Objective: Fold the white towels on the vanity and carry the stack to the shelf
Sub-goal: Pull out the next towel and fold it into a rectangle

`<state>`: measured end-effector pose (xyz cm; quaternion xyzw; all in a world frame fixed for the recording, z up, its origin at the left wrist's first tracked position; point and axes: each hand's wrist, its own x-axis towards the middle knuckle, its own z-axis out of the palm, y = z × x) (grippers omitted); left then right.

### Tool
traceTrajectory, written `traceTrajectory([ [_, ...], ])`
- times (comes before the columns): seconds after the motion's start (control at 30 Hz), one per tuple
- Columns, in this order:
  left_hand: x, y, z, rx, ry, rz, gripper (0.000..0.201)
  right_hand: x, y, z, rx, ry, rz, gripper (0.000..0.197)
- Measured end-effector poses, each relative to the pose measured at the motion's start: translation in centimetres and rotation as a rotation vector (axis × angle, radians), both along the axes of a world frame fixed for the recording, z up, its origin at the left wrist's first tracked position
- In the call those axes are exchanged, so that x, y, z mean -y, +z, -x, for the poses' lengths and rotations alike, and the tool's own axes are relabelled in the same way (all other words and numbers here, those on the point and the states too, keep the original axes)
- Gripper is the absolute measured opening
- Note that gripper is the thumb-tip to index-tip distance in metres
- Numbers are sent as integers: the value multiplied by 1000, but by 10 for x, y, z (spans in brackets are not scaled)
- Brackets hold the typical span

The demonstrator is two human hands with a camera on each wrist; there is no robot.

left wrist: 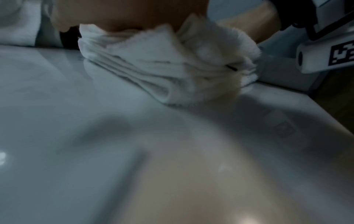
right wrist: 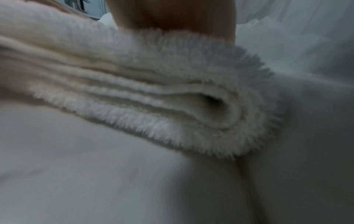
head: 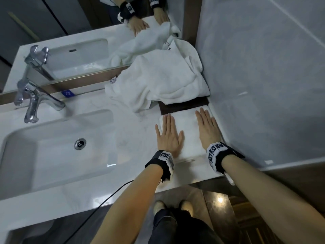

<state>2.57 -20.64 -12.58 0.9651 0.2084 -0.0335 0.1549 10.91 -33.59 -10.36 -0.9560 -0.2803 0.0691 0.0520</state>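
Note:
A folded white towel (head: 189, 132) lies flat on the vanity top (head: 133, 131), close to the right wall. My left hand (head: 168, 134) presses on its left part with straight, spread fingers. My right hand (head: 208, 128) lies flat on its right part, fingers straight. The left wrist view shows the towel's layered edge (left wrist: 162, 66) under my palm (left wrist: 124, 16). Up close in the right wrist view, the folded towel's edge (right wrist: 172, 98) shows several layers. Behind the folded towel, a heap of unfolded white towels (head: 158, 80) rests against the mirror.
A dark brown cloth (head: 184, 104) lies between the heap and the folded towel. The sink basin (head: 58, 148) and chrome tap (head: 35, 103) are on the left. A grey wall (head: 263, 85) bounds the right side. A black cable (head: 109, 196) hangs over the front edge.

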Motion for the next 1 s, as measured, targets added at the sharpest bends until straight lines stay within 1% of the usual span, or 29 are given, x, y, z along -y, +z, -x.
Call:
traceTrajectory([
  [0.07, 1, 3, 1, -20, 0, 14, 67, -1, 4, -1, -15, 12, 10, 71],
  [0.13, -3, 9, 2, -9, -19, 10, 63, -5, 12, -3, -66, -18, -57, 71],
  [0.2, -14, 21, 0, 51, -38, -19, 58, -12, 26, -8, -131, -105, -243, 59],
  [0.3, -45, 45, -10, 219, -1, -25, 50, -27, 49, -23, -109, -253, -536, 33],
  [0.37, -72, 63, -20, 279, 42, 10, 50, -38, 65, -35, -51, -290, -640, 25],
  [0.4, -86, 70, -25, 298, 67, 20, 51, -44, 72, -42, -15, -290, -653, 24],
  [0.47, -115, 80, -34, 351, 133, 50, 53, -56, 82, -57, 44, -275, -613, 26],
  [0.57, -154, 86, -44, 351, 226, 34, 61, -77, 91, -81, 47, -273, -565, 35],
  [0.63, -177, 85, -52, 333, 284, 87, 77, -91, 95, -95, 24, -271, -561, 44],
  [0.7, -194, 82, -57, 274, 293, 156, 99, -103, 96, -106, -60, -264, -550, 59],
  [0.77, -208, 79, -62, 175, 281, 201, 114, -115, 96, -115, -140, -280, -480, 70],
  [0.8, -213, 79, -65, 139, 280, 225, 117, -120, 96, -118, -149, -294, -418, 71],
  [0.87, -219, 79, -71, 132, 308, 255, 117, -126, 95, -122, -154, -313, -335, 63],
  [0.9, -221, 79, -74, 152, 335, 274, 113, -128, 95, -122, -171, -312, -323, 57],
  [0.93, -223, 80, -76, 174, 355, 300, 106, -130, 95, -121, -194, -307, -325, 51],
  [1.0, -224, 81, -79, 216, 339, 346, 84, -130, 95, -118, -236, -301, -381, 45],
])
